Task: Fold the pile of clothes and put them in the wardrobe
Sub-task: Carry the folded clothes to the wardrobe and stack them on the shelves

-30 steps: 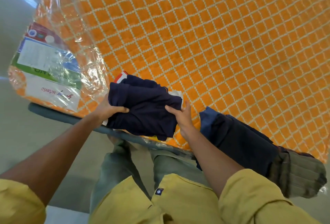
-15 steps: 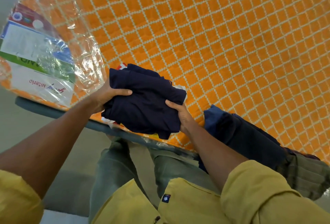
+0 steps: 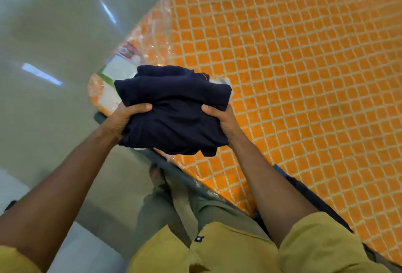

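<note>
Folded stack of dark navy clothes (image 3: 174, 109) held up in both hands over the bed's edge.
The left hand (image 3: 124, 118) and right hand (image 3: 221, 120) each curl their fingers under a side of the stack, thumbs pressing on top. Below lies an orange mattress with a cream lattice pattern (image 3: 304, 76), its corner in clear plastic wrap with a printed label (image 3: 121, 70); grey floor (image 3: 43, 33) spreads left.

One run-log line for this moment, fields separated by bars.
left hand: grips folded navy clothes | right hand: grips same | clothes: over orange mattress edge
</note>
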